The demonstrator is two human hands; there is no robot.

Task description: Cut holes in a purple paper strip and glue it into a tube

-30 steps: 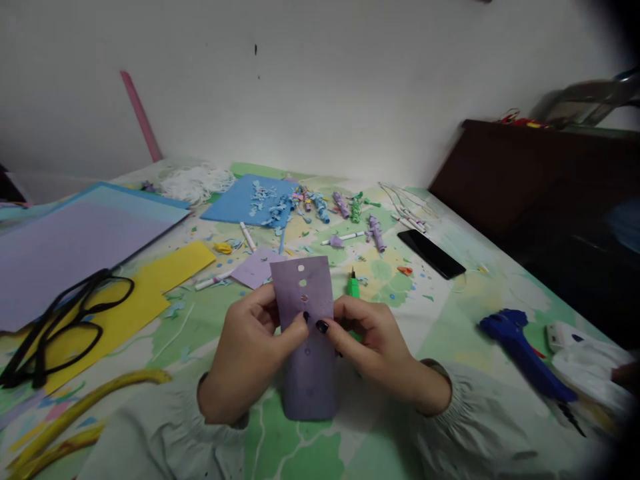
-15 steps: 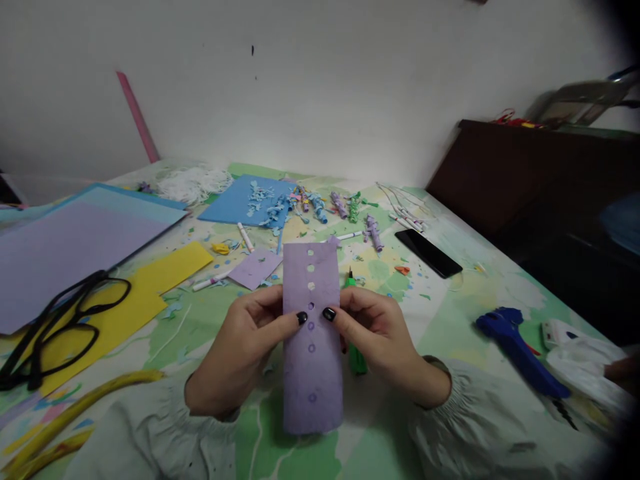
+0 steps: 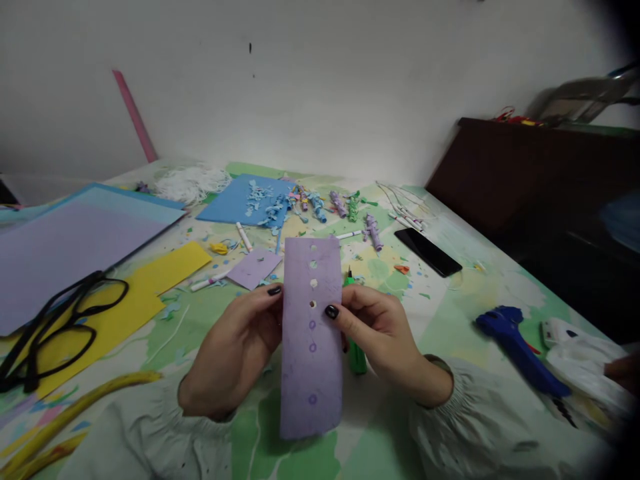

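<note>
Upright in front of me is a purple foam strip [image 3: 305, 373]. Down its middle run several round marks; the upper ones are cut-through holes, the lower ones drawn rings. My right hand [image 3: 377, 333] pinches the right edge, thumb on the front and fingers behind. At the left edge is my left hand [image 3: 235, 340], its thumb beside the edge and its fingertips hidden behind the strip. Something brownish shows through the fourth hole from the top. Partly hidden by the right hand, a green craft knife [image 3: 357, 360] lies on the table, blade tip pointing away.
Black glasses [image 3: 83, 309] and yellow sheets [image 3: 175, 267] lie left, near a large purple sheet [image 3: 90, 247]. Behind are a blue sheet [image 3: 225, 207], curled foam pieces [image 3: 373, 233] and markers. A phone [image 3: 428, 252] and blue glue gun [image 3: 523, 357] lie right.
My left thumb has lifted off the strip's front and moved back to its left edge. The strip has tilted slightly, and the fourth hole now shows brownish instead of dark.
</note>
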